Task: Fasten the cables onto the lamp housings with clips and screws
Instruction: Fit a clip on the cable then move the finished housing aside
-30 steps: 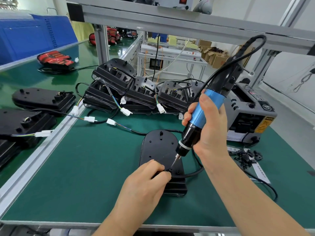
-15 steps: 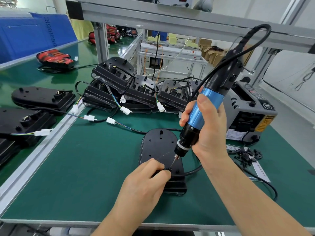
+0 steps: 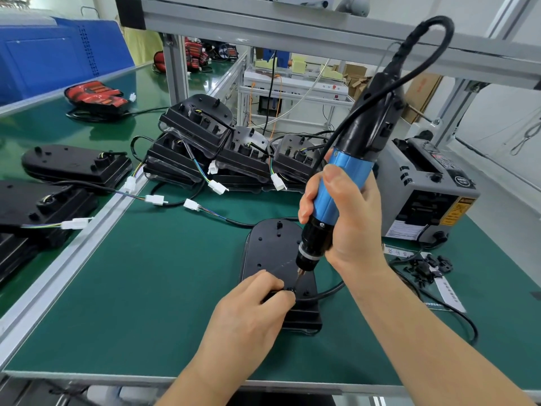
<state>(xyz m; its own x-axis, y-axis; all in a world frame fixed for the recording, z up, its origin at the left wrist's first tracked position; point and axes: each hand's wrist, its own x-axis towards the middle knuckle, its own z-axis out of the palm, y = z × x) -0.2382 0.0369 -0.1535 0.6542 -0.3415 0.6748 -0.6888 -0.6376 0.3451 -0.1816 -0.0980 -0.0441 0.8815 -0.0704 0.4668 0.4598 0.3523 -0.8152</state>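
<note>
On my green table (image 3: 146,303), one black lamp housing (image 3: 272,250) lies flat in the middle, its narrow end nearest me. My right hand (image 3: 351,218) is wrapped round the blue screwdriver (image 3: 336,186), which stands nearly upright with its bit touching the housing's near end. My left hand (image 3: 251,312) pinches the cable (image 3: 330,291) there, fingertips just beside the bit.
</note>
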